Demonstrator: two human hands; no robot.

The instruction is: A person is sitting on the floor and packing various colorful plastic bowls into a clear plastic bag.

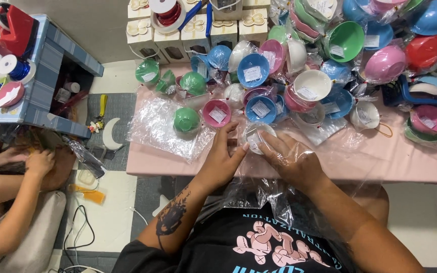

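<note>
Centrally, at the near edge of the pink surface [395, 162], your left hand [221, 161] and right hand [292, 157] pinch clear film [279, 197] around the white bowl [257, 136]; keep fingers pulling it taut and evenly.

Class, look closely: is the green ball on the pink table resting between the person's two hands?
No. The green ball lies apart, left of both hands, which hold a white bowl in clear plastic.

One head-worn camera looks steeply down, close over the pink bench [178, 164] and the wearer's chest.
</note>
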